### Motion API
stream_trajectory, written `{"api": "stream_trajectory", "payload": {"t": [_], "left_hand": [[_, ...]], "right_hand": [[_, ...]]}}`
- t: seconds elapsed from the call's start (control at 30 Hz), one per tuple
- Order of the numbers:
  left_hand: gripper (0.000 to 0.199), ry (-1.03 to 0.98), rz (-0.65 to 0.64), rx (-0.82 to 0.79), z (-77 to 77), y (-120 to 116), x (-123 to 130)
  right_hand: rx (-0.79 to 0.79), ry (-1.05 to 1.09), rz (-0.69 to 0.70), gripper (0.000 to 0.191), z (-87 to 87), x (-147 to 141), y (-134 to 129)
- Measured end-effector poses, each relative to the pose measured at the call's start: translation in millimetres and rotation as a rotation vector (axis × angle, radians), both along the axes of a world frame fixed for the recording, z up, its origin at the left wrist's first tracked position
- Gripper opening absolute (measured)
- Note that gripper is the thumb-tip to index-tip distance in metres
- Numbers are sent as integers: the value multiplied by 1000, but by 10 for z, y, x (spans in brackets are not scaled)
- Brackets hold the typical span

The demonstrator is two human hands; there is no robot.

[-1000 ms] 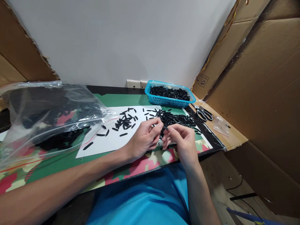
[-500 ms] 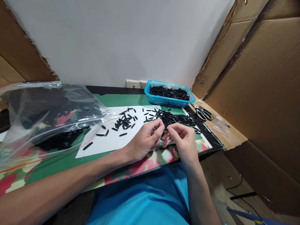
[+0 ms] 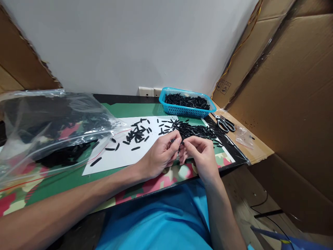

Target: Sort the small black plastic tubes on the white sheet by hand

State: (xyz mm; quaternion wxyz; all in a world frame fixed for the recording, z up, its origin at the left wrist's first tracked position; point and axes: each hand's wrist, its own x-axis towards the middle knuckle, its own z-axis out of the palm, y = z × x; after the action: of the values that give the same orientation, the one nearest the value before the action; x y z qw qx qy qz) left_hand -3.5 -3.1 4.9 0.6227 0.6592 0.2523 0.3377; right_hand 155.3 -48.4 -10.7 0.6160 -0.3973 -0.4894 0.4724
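My left hand point(image 3: 164, 150) and my right hand point(image 3: 201, 152) meet fingertip to fingertip above the table's front edge. Both are closed in a pinch on a small black strip point(image 3: 182, 142), mostly covered by the fingers. Just behind them lies a dense pile of black strips point(image 3: 196, 130), partly on white paper point(image 3: 122, 161). To the left, a smaller loose group of black strips point(image 3: 137, 134) is scattered over the same paper.
A blue basket point(image 3: 187, 111) full of black pieces stands at the back. A clear zip bag point(image 3: 85, 104) holding black pieces lies at left. Scissors point(image 3: 225, 124) and a small plastic bag point(image 3: 244, 137) lie at right, near a cardboard wall point(image 3: 291, 86).
My fingertips have drawn slightly closer together around the black strip. The whole view has shifted a little; the piles, basket and bags look the same.
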Motion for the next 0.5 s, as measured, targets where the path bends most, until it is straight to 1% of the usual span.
{"api": "stream_trajectory", "payload": {"t": [0.3, 0.4, 0.5], "left_hand": [[42, 12, 3, 23, 26, -26, 2], [43, 17, 2, 50, 23, -26, 0], [44, 6, 6, 40, 13, -16, 0]], "right_hand": [[21, 43, 23, 25, -22, 3, 8], [31, 66, 34, 23, -35, 0, 9], [50, 90, 45, 20, -53, -1, 8]]}}
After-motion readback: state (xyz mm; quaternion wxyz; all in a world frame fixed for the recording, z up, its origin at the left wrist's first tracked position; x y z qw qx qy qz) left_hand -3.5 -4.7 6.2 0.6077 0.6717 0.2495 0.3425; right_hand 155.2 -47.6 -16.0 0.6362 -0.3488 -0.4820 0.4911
